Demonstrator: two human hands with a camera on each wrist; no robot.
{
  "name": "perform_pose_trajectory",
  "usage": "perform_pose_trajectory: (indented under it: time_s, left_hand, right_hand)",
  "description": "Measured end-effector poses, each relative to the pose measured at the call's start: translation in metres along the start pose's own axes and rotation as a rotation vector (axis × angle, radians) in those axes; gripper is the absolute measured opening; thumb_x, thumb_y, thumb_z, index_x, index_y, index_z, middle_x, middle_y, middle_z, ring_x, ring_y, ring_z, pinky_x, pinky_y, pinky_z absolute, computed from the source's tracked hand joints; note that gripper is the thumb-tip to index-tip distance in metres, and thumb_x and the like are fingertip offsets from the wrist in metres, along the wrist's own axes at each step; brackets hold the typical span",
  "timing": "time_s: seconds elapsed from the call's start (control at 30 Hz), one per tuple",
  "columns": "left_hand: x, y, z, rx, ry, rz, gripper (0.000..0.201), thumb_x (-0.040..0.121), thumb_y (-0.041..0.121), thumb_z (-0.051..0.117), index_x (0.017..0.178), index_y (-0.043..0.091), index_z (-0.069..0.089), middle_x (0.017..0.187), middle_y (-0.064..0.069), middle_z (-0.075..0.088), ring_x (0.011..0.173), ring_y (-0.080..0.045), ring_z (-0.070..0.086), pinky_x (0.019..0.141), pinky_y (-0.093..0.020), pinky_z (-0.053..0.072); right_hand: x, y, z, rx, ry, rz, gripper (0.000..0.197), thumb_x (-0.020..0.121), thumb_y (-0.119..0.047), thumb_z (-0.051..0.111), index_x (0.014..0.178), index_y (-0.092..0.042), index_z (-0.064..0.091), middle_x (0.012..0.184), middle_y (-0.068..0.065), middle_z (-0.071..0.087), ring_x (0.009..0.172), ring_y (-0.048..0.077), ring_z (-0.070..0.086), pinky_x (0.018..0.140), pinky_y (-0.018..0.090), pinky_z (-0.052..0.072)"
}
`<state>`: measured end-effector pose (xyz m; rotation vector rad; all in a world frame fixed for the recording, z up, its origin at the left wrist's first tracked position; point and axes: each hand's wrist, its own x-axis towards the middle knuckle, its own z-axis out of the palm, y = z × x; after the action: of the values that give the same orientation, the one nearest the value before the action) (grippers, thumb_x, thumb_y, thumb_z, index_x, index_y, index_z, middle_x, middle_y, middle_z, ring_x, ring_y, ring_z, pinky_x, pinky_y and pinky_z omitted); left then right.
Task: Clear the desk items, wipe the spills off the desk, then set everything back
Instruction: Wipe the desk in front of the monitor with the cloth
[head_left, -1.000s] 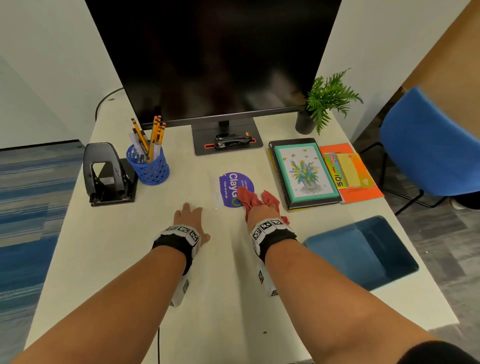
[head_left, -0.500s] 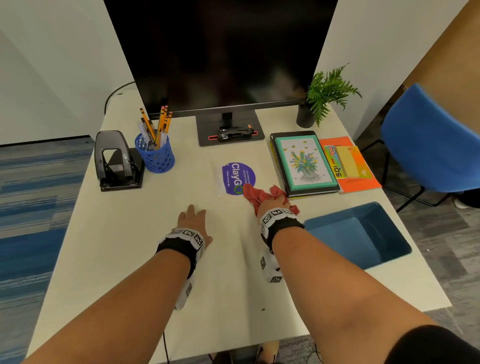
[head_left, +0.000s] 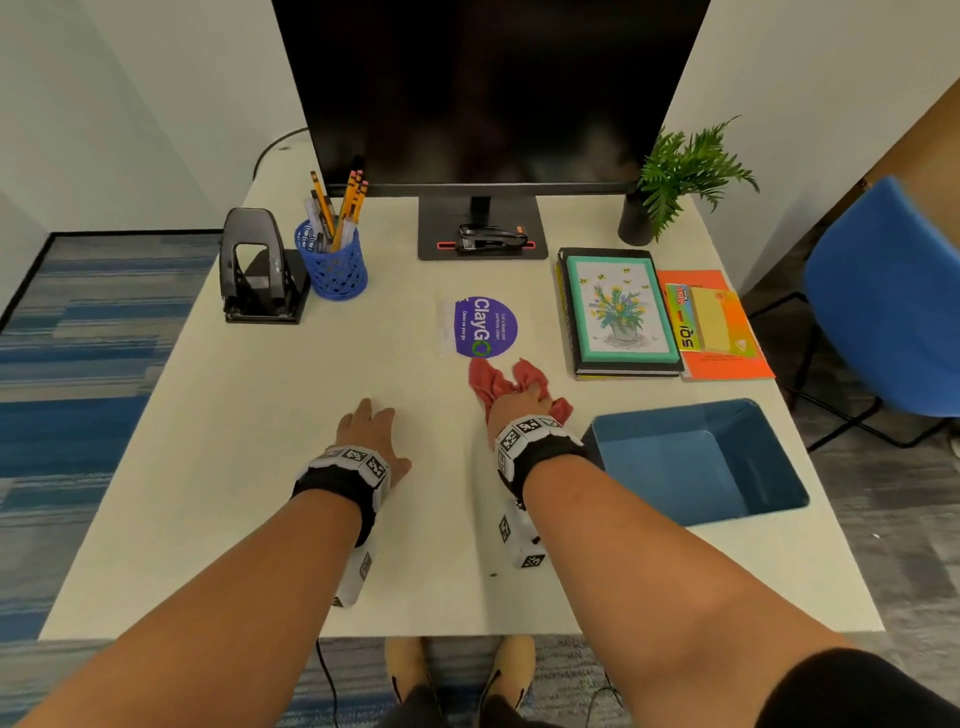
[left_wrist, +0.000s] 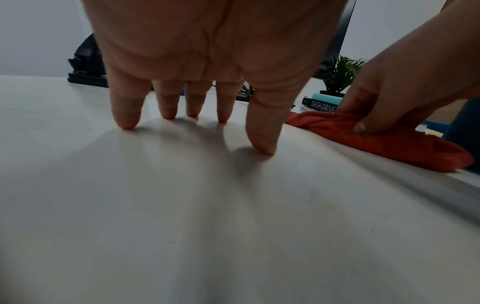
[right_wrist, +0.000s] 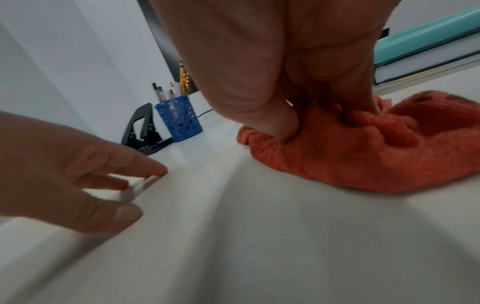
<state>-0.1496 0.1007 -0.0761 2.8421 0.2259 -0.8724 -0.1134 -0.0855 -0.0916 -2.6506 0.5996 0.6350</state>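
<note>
Right hand (head_left: 519, 402) gripping red cloth (head_left: 491, 382), drawn back from purple sticker (head_left: 483, 326) toward near edge of desk (head_left: 260, 415); left hand (head_left: 371, 434) still spread flat. Wiping apparently continuing.

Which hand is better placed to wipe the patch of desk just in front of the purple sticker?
Right. The right hand already grips the red cloth, which lies just in front of the purple sticker. The left hand holds nothing, its fingertips resting on the bare desk.
</note>
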Motion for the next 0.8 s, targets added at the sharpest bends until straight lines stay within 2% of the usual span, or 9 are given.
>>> perform_pose_trajectory:
  time_s: [0.1, 0.2, 0.33, 0.43, 0.53, 0.6, 0.67, 0.73, 0.8]
  left_hand:
    - [-0.006, -0.006, 0.003, -0.004, 0.014, -0.008, 0.089, 0.081, 0.048, 0.063, 0.151, 0.025, 0.013, 0.16, -0.004, 0.0, 0.147, -0.03, 0.008, 0.119, -0.041, 0.022]
    - [-0.008, -0.011, 0.002, 0.001, 0.012, 0.005, 0.09, 0.08, 0.051, 0.063, 0.151, 0.026, 0.013, 0.16, -0.004, -0.001, 0.147, -0.031, 0.008, 0.119, -0.042, 0.022]
    - [-0.01, -0.014, -0.003, -0.01, -0.045, 0.019, 0.09, 0.081, 0.046, 0.064, 0.151, 0.027, 0.011, 0.16, -0.004, -0.004, 0.147, -0.03, 0.004, 0.119, -0.043, 0.019]
    - [-0.012, -0.016, -0.001, 0.003, -0.026, 0.024, 0.09, 0.081, 0.046, 0.064, 0.151, 0.027, 0.011, 0.16, -0.004, -0.004, 0.147, -0.03, 0.004, 0.119, -0.043, 0.019]
    - [-0.012, -0.018, 0.0, 0.02, -0.015, 0.041, 0.09, 0.081, 0.045, 0.065, 0.151, 0.026, 0.012, 0.16, -0.006, -0.003, 0.147, -0.032, 0.005, 0.119, -0.042, 0.019]
    - [-0.012, -0.02, -0.001, 0.048, -0.019, 0.056, 0.091, 0.08, 0.044, 0.066, 0.152, 0.026, 0.011, 0.16, -0.006, -0.003, 0.147, -0.033, 0.006, 0.119, -0.041, 0.02]
    - [-0.012, -0.022, 0.0, 0.074, -0.037, 0.061, 0.092, 0.081, 0.043, 0.066, 0.152, 0.027, 0.009, 0.16, -0.006, -0.004, 0.147, -0.033, 0.006, 0.119, -0.04, 0.02]
    - [-0.014, -0.024, 0.001, 0.09, -0.046, 0.064, 0.093, 0.081, 0.043, 0.065, 0.152, 0.028, 0.007, 0.16, -0.005, -0.005, 0.147, -0.033, 0.007, 0.119, -0.04, 0.021]
    - [-0.016, -0.029, 0.004, 0.093, -0.044, 0.068, 0.093, 0.081, 0.045, 0.065, 0.152, 0.028, 0.006, 0.16, -0.004, -0.005, 0.147, -0.032, 0.007, 0.118, -0.041, 0.022]
  right_hand:
    - [-0.014, -0.001, 0.01, -0.192, -0.009, -0.214, 0.053, 0.093, -0.024, 0.041, 0.145, -0.034, 0.037, 0.154, 0.006, 0.023, 0.139, 0.035, 0.026, 0.113, 0.056, 0.017]
    - [-0.021, 0.012, 0.003, -0.137, -0.011, -0.34, 0.048, 0.095, -0.035, 0.038, 0.143, -0.039, 0.038, 0.154, -0.003, 0.024, 0.143, 0.023, 0.022, 0.115, 0.053, 0.014]
    - [-0.035, 0.018, -0.013, -0.257, -0.043, -0.409, 0.05, 0.093, -0.023, 0.043, 0.143, -0.023, 0.042, 0.156, 0.003, 0.017, 0.147, 0.024, 0.015, 0.119, 0.051, 0.012]
    - [-0.054, 0.011, -0.008, -0.282, -0.082, -0.526, 0.052, 0.091, -0.023, 0.043, 0.143, -0.024, 0.041, 0.156, 0.004, 0.017, 0.147, 0.023, 0.014, 0.119, 0.051, 0.01]
    - [-0.069, 0.006, 0.003, -0.385, -0.115, -0.63, 0.048, 0.092, -0.029, 0.049, 0.14, -0.023, 0.046, 0.155, 0.005, 0.021, 0.143, 0.028, 0.023, 0.12, 0.044, 0.013]
    - [-0.071, 0.01, 0.008, -0.432, -0.134, -0.626, 0.05, 0.092, -0.032, 0.051, 0.141, -0.02, 0.044, 0.154, 0.008, 0.024, 0.141, 0.032, 0.027, 0.12, 0.043, 0.014]
    - [-0.068, 0.022, 0.009, -0.331, -0.068, -0.507, 0.052, 0.09, -0.036, 0.049, 0.139, -0.021, 0.044, 0.15, 0.01, 0.025, 0.138, 0.038, 0.029, 0.116, 0.051, 0.021]
    - [-0.064, 0.034, 0.005, -0.233, 0.005, -0.315, 0.056, 0.09, -0.032, 0.045, 0.143, -0.019, 0.036, 0.154, 0.01, 0.014, 0.142, 0.04, 0.018, 0.114, 0.056, 0.022]
    - [-0.06, 0.033, -0.001, -0.194, -0.012, -0.162, 0.063, 0.091, -0.025, 0.045, 0.15, -0.017, 0.023, 0.159, 0.009, 0.0, 0.145, 0.037, 0.007, 0.117, 0.055, 0.016]
